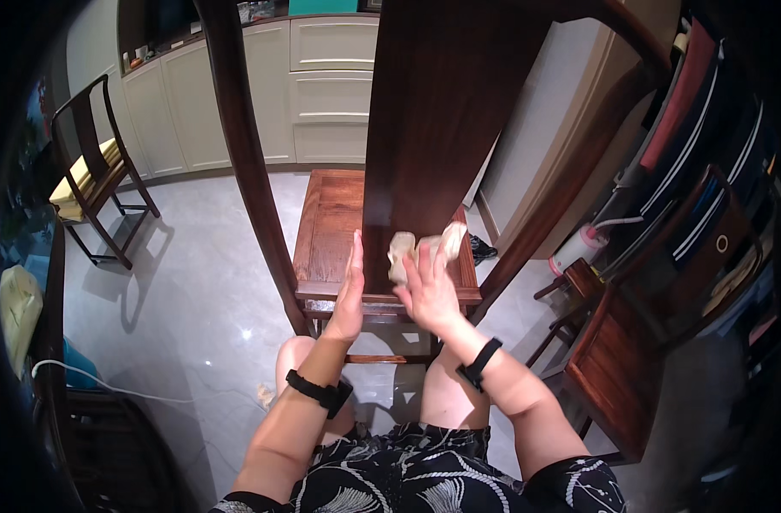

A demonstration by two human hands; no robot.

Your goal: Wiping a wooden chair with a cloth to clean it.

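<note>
A dark wooden chair (329, 214) stands straight in front of me, seen from behind its tall back. Its broad back splat (442, 111) rises between two curved posts. My right hand (431, 295) presses a crumpled cream cloth (402, 255) against the lower part of the splat, fingers spread over it. Part of the cloth is covered by those fingers. Beside the splat's left edge, my left hand (350, 295) is held upright with straight fingers and nothing in it; whether it touches the wood I cannot tell.
Another wooden chair (613, 368) is close on my right, by a small stool (583, 278) and a pink and white appliance (576, 252). A chair bearing yellow cushions (83, 175) stands far left. Cream cabinets (254, 94) line the back. A white cable (143, 395) crosses the left side.
</note>
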